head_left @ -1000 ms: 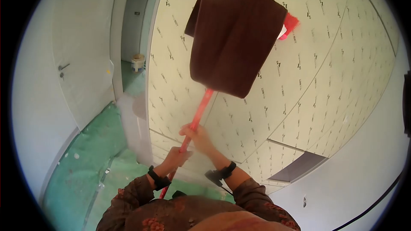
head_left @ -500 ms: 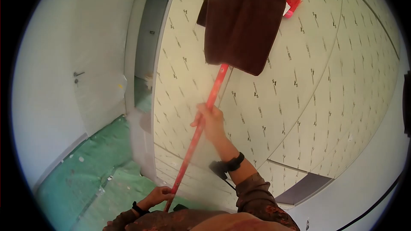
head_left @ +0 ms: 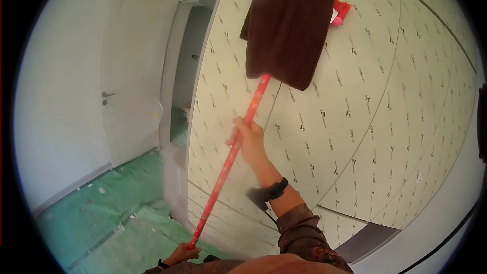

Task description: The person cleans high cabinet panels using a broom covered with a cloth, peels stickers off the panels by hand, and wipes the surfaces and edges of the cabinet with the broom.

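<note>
A broom with a long red handle (head_left: 223, 172) slants up across the view. Draped over its head is a dark brown cloth (head_left: 289, 35), which lies against the film-covered panels. Red bristles (head_left: 342, 12) stick out past the cloth's right edge; the rest of the head is hidden. My right hand (head_left: 248, 138) wraps round the handle about midway, below the cloth. Near the bottom of the view, my left hand (head_left: 185, 252) is closed on the handle's lower end.
Tall cabinet panels (head_left: 350, 122) in printed protective film fill the middle and right. A dark opening (head_left: 368, 241) shows low at the right. On the left are a white door (head_left: 132, 81), a doorway (head_left: 185, 71) and green floor covering (head_left: 116, 213). A black cable (head_left: 441, 241) runs at lower right.
My left hand has moved down and left with the handle's lower end, and its fingers now wrap the handle. The cloth sits slightly lower in view. The camera view has shifted a little.
</note>
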The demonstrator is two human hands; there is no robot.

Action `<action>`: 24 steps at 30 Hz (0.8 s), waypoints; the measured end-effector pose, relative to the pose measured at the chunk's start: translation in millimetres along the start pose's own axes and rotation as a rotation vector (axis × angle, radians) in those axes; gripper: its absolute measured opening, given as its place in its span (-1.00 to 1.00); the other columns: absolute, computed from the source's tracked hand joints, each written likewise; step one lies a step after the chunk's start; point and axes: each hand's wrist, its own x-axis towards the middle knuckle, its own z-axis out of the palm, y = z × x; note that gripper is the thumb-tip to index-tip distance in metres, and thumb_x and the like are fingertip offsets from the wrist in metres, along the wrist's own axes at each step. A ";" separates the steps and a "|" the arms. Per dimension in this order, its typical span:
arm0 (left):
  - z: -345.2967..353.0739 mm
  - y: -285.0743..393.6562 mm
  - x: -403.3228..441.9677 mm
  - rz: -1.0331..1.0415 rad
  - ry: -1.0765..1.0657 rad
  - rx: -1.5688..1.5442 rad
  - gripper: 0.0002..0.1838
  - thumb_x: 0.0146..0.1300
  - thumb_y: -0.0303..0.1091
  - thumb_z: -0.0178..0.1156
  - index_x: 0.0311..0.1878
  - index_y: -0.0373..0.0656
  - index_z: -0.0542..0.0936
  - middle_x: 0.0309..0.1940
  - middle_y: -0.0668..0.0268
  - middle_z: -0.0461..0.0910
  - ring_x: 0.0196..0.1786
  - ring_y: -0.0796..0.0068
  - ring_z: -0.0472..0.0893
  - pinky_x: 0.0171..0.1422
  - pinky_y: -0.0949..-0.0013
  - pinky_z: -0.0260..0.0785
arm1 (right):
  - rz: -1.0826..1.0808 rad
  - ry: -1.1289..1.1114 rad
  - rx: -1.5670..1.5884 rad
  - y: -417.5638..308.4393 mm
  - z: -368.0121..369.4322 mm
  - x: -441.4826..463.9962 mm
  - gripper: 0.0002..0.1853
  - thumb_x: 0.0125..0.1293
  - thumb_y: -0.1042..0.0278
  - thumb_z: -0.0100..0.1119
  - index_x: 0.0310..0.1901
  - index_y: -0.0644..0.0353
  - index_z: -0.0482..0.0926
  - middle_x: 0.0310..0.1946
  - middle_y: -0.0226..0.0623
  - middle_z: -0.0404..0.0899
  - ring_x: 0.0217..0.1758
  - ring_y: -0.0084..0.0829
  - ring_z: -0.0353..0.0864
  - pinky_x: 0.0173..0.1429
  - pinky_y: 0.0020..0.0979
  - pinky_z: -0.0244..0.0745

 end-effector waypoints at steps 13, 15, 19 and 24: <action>-47.6 139.8 29.2 0.208 0.220 0.129 -0.66 0.14 -0.16 0.26 -0.53 -0.27 0.54 -0.74 0.38 0.45 -0.68 0.61 0.46 -0.60 0.44 0.33 | -0.088 0.010 -0.323 -60.0 60.9 82.6 -0.48 0.29 0.21 0.06 0.16 0.28 0.13 -0.34 -0.06 0.53 -0.53 -0.24 0.61 -0.43 -0.31 0.58; -61.0 172.7 42.1 0.240 0.208 0.107 -0.66 0.14 -0.16 0.25 -0.52 -0.28 0.54 -0.73 0.38 0.44 -0.69 0.62 0.44 -0.61 0.44 0.31 | -0.130 -0.001 -0.349 -62.7 68.6 102.7 -0.44 0.29 0.24 0.07 0.20 0.28 0.08 -0.33 -0.05 0.52 -0.52 -0.24 0.61 -0.44 -0.32 0.59; -79.1 234.8 64.2 0.363 0.219 0.082 -0.73 0.20 -0.31 0.19 -0.56 -0.25 0.47 -0.81 0.41 0.37 -0.76 0.64 0.35 -0.69 0.47 0.17 | -0.240 -0.008 -0.380 -67.3 93.2 117.8 -0.39 0.25 0.34 0.10 0.24 0.26 0.04 -0.35 -0.06 0.51 -0.52 -0.24 0.62 -0.46 -0.34 0.59; -85.8 283.5 94.2 0.400 0.107 -0.020 -0.68 0.18 -0.23 0.19 -0.57 -0.25 0.47 -0.75 0.41 0.38 -0.71 0.63 0.40 -0.65 0.48 0.26 | -0.246 0.058 -0.332 -79.3 101.5 146.6 -0.38 0.21 0.46 0.07 0.28 0.17 0.06 -0.43 -0.17 0.47 -0.61 -0.34 0.55 -0.61 -0.35 0.49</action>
